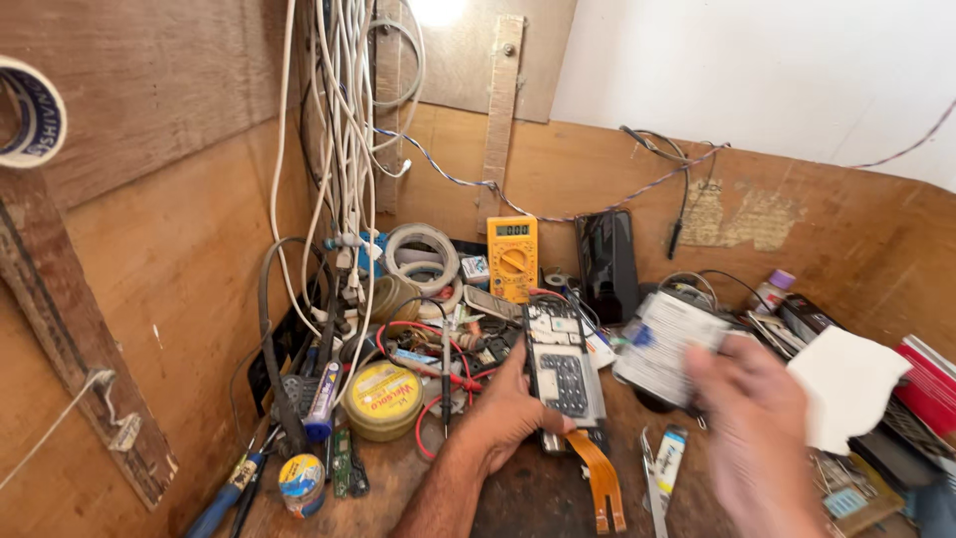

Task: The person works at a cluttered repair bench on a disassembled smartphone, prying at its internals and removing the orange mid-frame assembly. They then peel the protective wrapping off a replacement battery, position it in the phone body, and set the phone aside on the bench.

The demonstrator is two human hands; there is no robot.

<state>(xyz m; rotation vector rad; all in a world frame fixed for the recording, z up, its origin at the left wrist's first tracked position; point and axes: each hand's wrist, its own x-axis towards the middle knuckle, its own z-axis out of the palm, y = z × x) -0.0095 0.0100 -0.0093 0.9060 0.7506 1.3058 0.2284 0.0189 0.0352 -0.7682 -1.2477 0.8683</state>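
Right hand [759, 433]: It is closest to me, low on the right side. It is all blurry. I cannot tell if the fingers are open or closed. It seems to hold nothing.

White paper [846, 384]: It lies just past my right hand, on the junk at the right.

Left hand [508, 408]: My fingers wrap the left edge of the phone board [564, 374]. My thumb is under it near the bottom. I am gripping it.

Where the board is: It is in the middle of the wooden bench [538, 498], lifted a bit at its near end, I think.

Orange ribbon [603, 486]: It hangs from the bottom of the board and lies on the bench.

How it will handle: I think the board is light, thin and stiff. It can break easily. The ribbon is soft and could tear. I would hold the board by its side edges, not by the ribbon.

Things around: A yellow meter [512, 257] leans on the back wall. A dark phone [607, 264] stands beside it. A round yellow tin [383, 399] sits left of my hand.

Hard to see: The white pack [665, 344] behind my right hand is blurry. The tape roll [30, 112] is cut off at the left edge. The small parts under the red wires [438, 374] are too mixed up to tell.
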